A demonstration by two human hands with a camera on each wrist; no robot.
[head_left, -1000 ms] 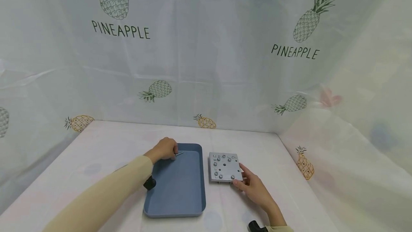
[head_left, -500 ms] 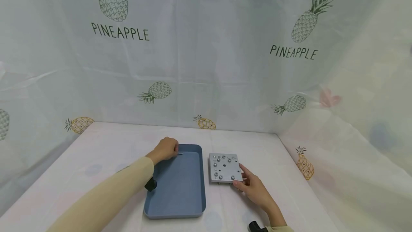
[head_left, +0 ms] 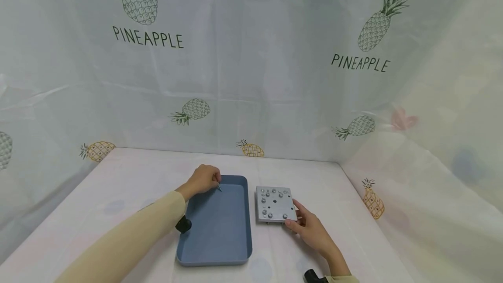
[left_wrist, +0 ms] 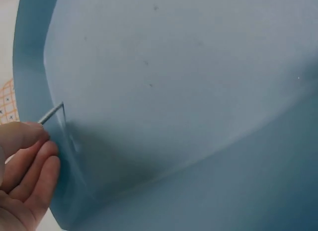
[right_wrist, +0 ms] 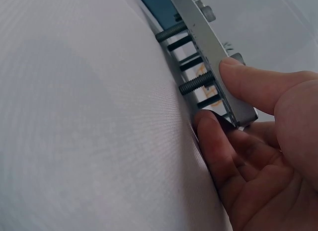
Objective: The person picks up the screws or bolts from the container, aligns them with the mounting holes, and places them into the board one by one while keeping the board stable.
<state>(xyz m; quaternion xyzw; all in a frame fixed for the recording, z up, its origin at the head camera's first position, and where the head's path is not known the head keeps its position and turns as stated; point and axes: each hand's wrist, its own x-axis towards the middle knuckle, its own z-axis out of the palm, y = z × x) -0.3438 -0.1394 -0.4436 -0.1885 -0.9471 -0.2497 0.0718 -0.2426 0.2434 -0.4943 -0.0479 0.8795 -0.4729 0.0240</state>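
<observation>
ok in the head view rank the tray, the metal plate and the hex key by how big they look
1. Tray, clearly largest.
2. Metal plate, well smaller, and no farther from the camera.
3. Hex key, a thin sliver pinched by the left hand; part may be hidden.

White-clothed table (head_left: 137, 178): blue tray (head_left: 220, 248), grey bolted plate (head_left: 275, 206) beside.

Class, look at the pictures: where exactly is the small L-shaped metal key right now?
In the head view, the metal key is pinched in the left hand over the blue tray's far left corner, left of the metal plate.
</observation>
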